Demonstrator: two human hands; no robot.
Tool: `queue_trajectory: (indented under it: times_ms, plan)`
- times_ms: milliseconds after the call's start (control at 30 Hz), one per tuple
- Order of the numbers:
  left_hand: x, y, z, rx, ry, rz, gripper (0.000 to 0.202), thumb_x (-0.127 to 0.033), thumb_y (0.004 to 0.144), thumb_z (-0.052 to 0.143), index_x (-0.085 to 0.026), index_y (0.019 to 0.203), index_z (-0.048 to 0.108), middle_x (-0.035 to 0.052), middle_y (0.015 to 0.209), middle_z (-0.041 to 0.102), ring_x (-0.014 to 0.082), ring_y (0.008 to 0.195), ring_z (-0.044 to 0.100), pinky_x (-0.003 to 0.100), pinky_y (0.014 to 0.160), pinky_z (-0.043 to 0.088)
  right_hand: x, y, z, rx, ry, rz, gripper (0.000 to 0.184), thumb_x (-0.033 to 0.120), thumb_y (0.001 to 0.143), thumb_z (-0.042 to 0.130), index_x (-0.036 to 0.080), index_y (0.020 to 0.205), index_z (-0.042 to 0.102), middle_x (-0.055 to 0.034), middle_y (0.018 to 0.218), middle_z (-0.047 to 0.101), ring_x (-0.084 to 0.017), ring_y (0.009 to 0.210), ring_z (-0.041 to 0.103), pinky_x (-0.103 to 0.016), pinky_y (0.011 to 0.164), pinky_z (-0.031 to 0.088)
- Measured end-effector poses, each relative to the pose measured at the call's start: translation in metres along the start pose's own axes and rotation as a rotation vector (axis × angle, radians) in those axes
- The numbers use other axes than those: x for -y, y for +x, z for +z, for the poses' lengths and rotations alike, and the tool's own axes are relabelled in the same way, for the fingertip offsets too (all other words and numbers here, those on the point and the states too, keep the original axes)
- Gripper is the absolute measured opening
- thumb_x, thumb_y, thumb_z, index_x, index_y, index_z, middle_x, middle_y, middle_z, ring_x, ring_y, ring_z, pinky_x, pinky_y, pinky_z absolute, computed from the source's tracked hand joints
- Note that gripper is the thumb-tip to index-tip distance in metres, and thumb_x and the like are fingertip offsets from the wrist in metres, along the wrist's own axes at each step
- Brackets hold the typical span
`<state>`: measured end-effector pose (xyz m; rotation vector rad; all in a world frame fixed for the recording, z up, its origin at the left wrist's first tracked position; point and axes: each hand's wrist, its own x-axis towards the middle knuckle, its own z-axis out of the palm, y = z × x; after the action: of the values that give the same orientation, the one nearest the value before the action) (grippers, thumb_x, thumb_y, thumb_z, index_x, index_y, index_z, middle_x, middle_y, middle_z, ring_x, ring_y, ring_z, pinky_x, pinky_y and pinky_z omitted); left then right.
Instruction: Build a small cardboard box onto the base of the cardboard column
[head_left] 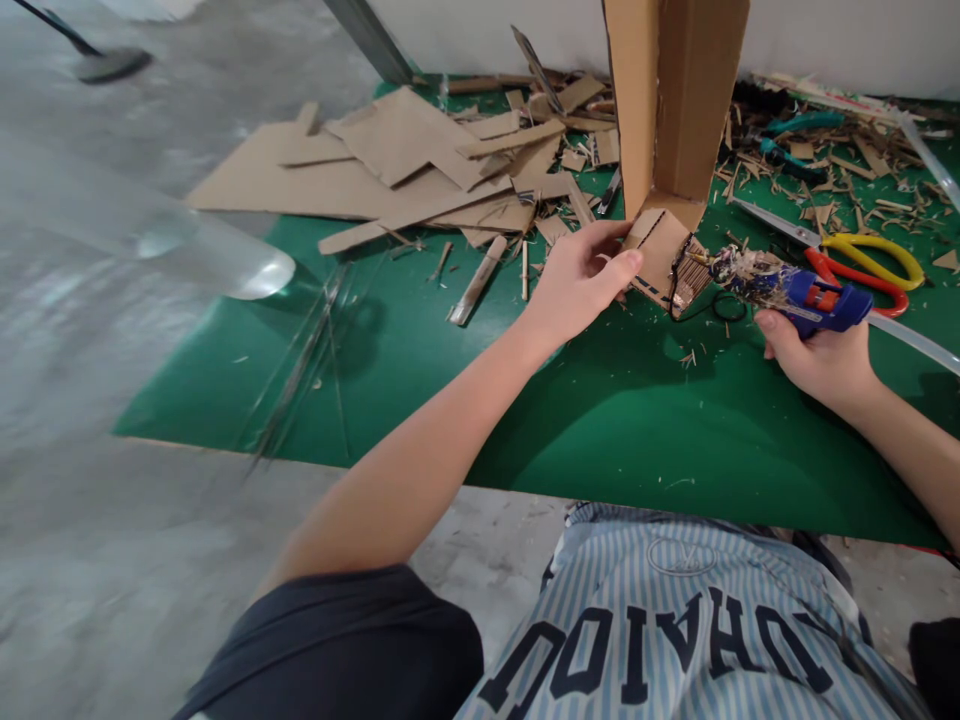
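My left hand [585, 275] pinches the left edge of a small cardboard piece [658, 248] between thumb and fingers. Corrugated ridges show at that piece's right side, with a dark cord or strip crossing beside them. In my right hand [821, 355] is a blue glue gun [806, 290], its front part covered in stringy glue and shavings. The gun's nozzle points left at the ridged edge; whether it touches is hard to make out. Just behind the piece, a tall folded cardboard column [679, 110] stands upright. A clear glue stick [915, 340] extends from the gun's rear.
Scissors [870, 260] with yellow and red handles lie right of the gun. Teal-handled pliers [799, 150] rest among scraps farther back. Flat cardboard offcuts [405, 150] cover the back left of the green table [600, 430]. Several thin clear sticks [307, 350] lie near its left edge.
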<state>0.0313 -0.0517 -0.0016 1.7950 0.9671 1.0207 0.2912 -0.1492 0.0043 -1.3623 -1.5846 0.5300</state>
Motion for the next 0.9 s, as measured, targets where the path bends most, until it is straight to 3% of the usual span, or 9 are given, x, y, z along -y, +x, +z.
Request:
queue_trajectory:
  times_ms: [267,567,700,900]
  plan:
    - [0.0015,0.0009,0.0007,-0.019,-0.005,0.013,0.076,-0.085,0.080,0.058,-0.020,0.119,0.069,0.0082,0.091,0.072,0.0153,0.065,0.066,0.027,0.055,0.057,0.0006,-0.0003,-0.0009,0.023,-0.014,-0.006,0.043,0.055,0.080,0.078,0.025,0.064,0.052,-0.0018,0.054,0.056,-0.021,0.059,0.066,-0.034,0.059,0.057]
    - [0.0023,0.0012,-0.0008,-0.022,-0.018,-0.045,0.081,-0.086,0.076,0.063,-0.020,0.124,0.066,0.0111,0.096,0.072,0.0179,0.069,0.067,0.031,0.058,0.059,0.0049,0.0014,-0.0008,0.060,-0.029,-0.016,0.047,0.065,0.077,0.077,0.025,0.066,0.053,0.0002,0.053,0.055,-0.016,0.046,0.053,-0.032,0.047,0.048]
    - [0.0039,0.0017,-0.0003,-0.033,-0.025,-0.043,0.078,-0.085,0.076,0.063,-0.022,0.121,0.067,0.0094,0.094,0.072,0.0147,0.064,0.065,0.026,0.054,0.056,0.0055,0.0016,-0.0008,0.059,-0.026,0.007,0.051,0.070,0.074,0.077,0.026,0.067,0.053,0.0003,0.053,0.055,-0.017,0.046,0.053,-0.032,0.046,0.047]
    - [0.0035,0.0017,0.0005,-0.033,-0.022,-0.026,0.079,-0.087,0.076,0.062,-0.022,0.120,0.067,0.0093,0.095,0.072,0.0147,0.065,0.066,0.026,0.053,0.056,0.0056,0.0012,0.0003,0.066,-0.009,0.011,0.046,0.064,0.075,0.079,0.025,0.070,0.054,0.0005,0.054,0.057,-0.016,0.046,0.054,-0.030,0.044,0.043]
